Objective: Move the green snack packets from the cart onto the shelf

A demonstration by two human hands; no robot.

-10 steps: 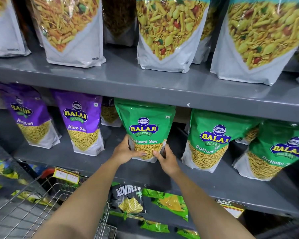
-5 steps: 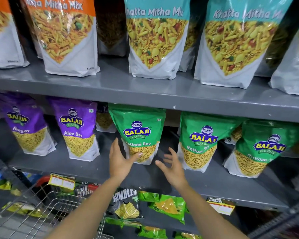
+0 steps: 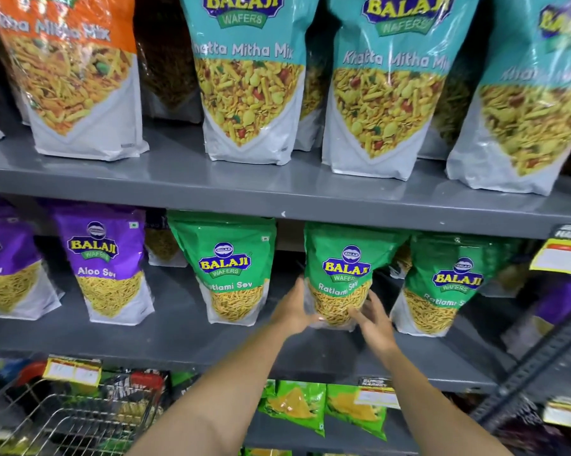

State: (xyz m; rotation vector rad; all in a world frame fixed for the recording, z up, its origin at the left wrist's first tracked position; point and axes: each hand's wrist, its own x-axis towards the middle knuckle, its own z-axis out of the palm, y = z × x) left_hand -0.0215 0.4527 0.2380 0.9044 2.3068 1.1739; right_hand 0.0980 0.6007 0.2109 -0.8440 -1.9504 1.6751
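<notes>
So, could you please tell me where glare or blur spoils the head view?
Head view: glare streaks the teal packets up top; the hands and right edge are motion-blurred; the shelf bows from wide-angle distortion; green packet labels stay readable.

Top row: we see teal mix bags [image 3: 249,80] and an orange one [image 3: 72,70].
Left: purple sev packets [image 3: 108,264].

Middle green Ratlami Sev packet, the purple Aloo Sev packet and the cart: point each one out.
middle green Ratlami Sev packet [image 3: 345,268]: head view, on the logo on its front.
purple Aloo Sev packet [image 3: 95,248]: head view, on its front logo.
cart [image 3: 80,419]: head view, on its wire side.
</notes>
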